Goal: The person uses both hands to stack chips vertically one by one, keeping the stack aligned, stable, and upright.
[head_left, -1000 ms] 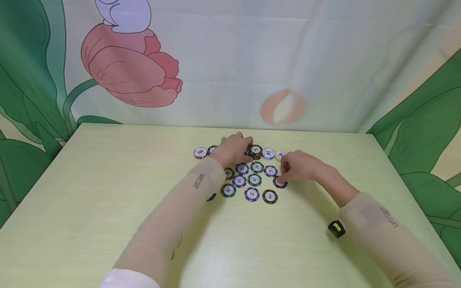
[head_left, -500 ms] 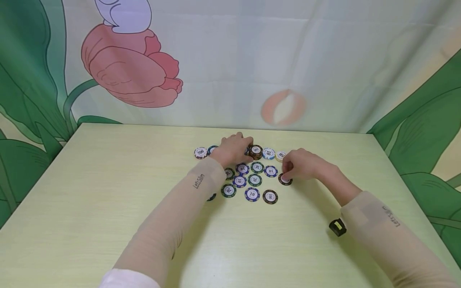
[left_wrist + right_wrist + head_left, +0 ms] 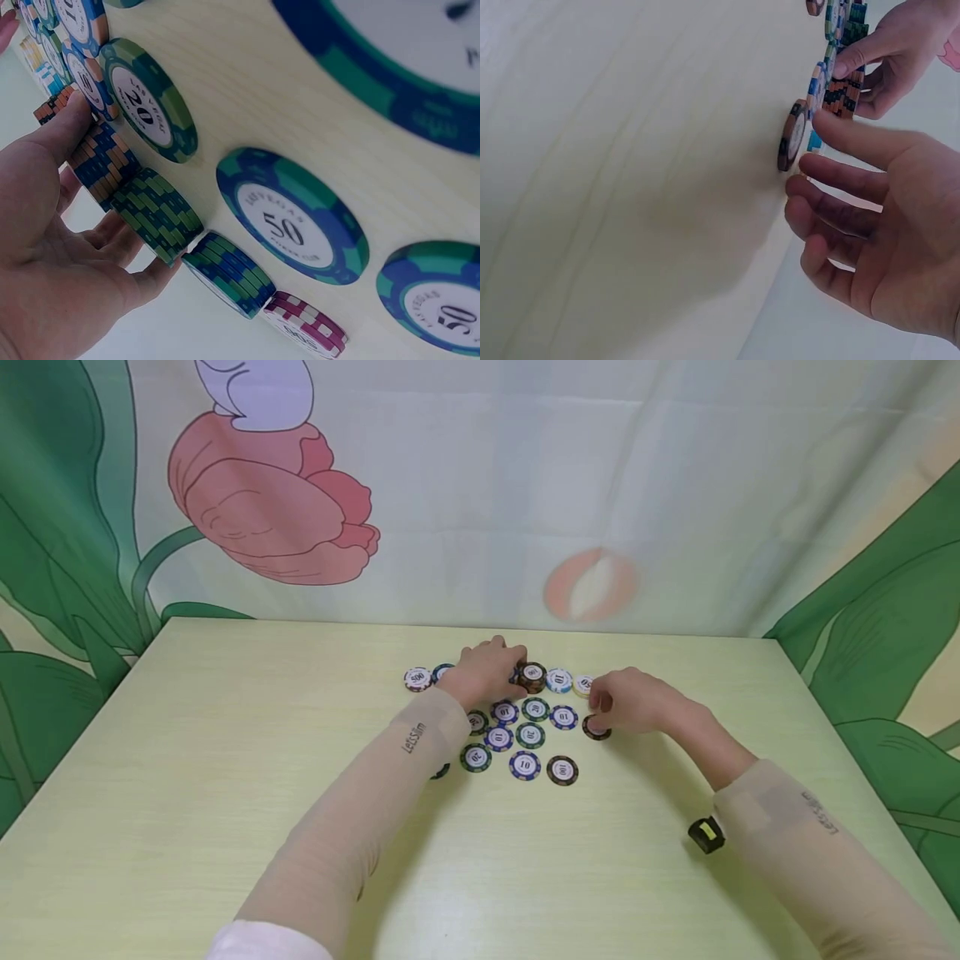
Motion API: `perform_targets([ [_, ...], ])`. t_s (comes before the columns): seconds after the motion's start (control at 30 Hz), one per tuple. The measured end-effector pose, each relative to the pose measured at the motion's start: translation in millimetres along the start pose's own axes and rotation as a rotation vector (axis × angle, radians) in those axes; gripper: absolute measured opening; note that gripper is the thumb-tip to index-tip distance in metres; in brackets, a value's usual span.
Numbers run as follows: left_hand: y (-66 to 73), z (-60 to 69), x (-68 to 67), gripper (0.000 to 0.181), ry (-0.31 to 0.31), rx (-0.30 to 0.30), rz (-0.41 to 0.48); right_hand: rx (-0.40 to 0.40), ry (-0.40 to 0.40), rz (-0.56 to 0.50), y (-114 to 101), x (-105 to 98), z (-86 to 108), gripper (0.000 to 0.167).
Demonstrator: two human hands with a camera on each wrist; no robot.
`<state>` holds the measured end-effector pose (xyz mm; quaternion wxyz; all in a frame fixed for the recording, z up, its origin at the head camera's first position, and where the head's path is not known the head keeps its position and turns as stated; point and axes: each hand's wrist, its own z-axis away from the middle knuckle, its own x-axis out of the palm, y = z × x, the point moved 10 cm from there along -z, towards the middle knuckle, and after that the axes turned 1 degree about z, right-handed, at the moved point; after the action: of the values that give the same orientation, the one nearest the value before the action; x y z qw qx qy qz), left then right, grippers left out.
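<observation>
In the head view my left hand (image 3: 491, 671) reaches to the back row of chip stacks, beside a tall brown stack (image 3: 532, 675). The left wrist view shows this hand (image 3: 56, 247) gripping a blue-and-orange stack (image 3: 103, 165), thumb in front and fingers behind, partly around a green stack (image 3: 157, 214). On the right, my right hand (image 3: 637, 700) has its thumb and a curled finger at a brown chip (image 3: 597, 729) near the table surface. The right wrist view shows that hand (image 3: 900, 225) with its thumb and index tips close to the chip (image 3: 793, 139); exact contact is unclear.
Several loose chips, including a blue 10 chip (image 3: 525, 766) and a brown 100 chip (image 3: 562, 770), lie in front of the stacks. A white-and-blue stack (image 3: 558, 680) stands in the back row. A small black object (image 3: 707, 835) is beside the right sleeve.
My right hand has moved slightly right and back, and the brown chip by its thumb has shifted the same way. My left hand has stayed at the stacks.
</observation>
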<state>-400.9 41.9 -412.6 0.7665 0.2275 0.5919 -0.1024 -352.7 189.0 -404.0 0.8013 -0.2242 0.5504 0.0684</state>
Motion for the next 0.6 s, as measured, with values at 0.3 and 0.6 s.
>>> perform_targets([
  [0.3,-0.7,-0.6,1.0,0.051,-0.004,0.003,-0.005,-0.019,-0.059,0.012,-1.0,4.2,4.7,0.033],
  [0.6,-0.9,-1.5,1.7,0.051,-0.003,0.001,0.0,-0.034,-0.064,0.042,-6.1,7.1,4.0,0.026],
])
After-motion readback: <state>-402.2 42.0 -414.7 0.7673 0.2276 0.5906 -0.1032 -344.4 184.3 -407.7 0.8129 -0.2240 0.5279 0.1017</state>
